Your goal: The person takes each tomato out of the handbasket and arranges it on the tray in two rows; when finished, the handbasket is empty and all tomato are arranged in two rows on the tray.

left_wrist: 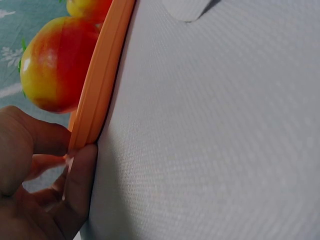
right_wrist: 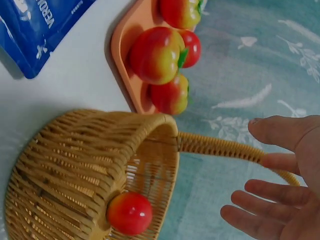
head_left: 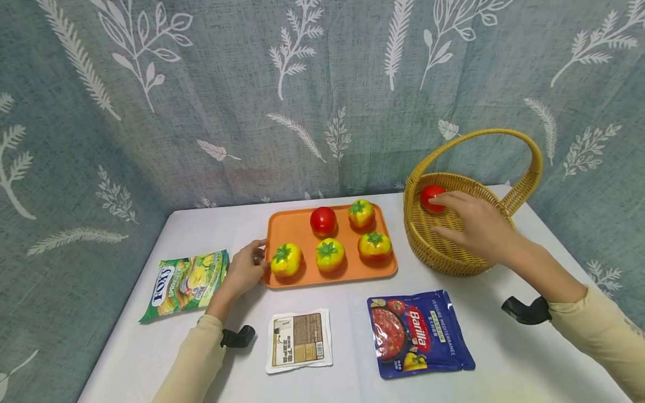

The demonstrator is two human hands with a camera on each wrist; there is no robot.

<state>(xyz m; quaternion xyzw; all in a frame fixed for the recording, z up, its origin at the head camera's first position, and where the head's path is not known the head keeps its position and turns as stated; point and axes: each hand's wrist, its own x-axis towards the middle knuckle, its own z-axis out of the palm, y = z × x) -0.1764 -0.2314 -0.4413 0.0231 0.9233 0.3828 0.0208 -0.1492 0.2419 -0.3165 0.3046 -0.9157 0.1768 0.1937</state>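
Note:
An orange tray (head_left: pixel 294 224) holds one red tomato (head_left: pixel 323 220) and several yellow-red ones, the nearest to my left hand (head_left: pixel 248 267) being at the front left (head_left: pixel 286 259). That hand pinches the tray's left rim (left_wrist: pixel 102 75) between thumb and fingers (left_wrist: pixel 82 170). A woven basket (head_left: pixel 443 252) with a tall handle (right_wrist: pixel 225 148) stands to the tray's right. A red tomato (head_left: pixel 430 197) lies inside it. My right hand (head_left: pixel 471 224) hovers over the basket with straight, spread fingers (right_wrist: pixel 265 192), apart from that tomato (right_wrist: pixel 129 213) and holding nothing.
On the white table (head_left: pixel 504 347) lie a green Foxy packet (head_left: pixel 185 284) at the left, a small white-and-brown packet (head_left: pixel 299 340) at the front and a blue Barilla pouch (head_left: pixel 418 333) beside it. A leaf-patterned curtain hangs close behind.

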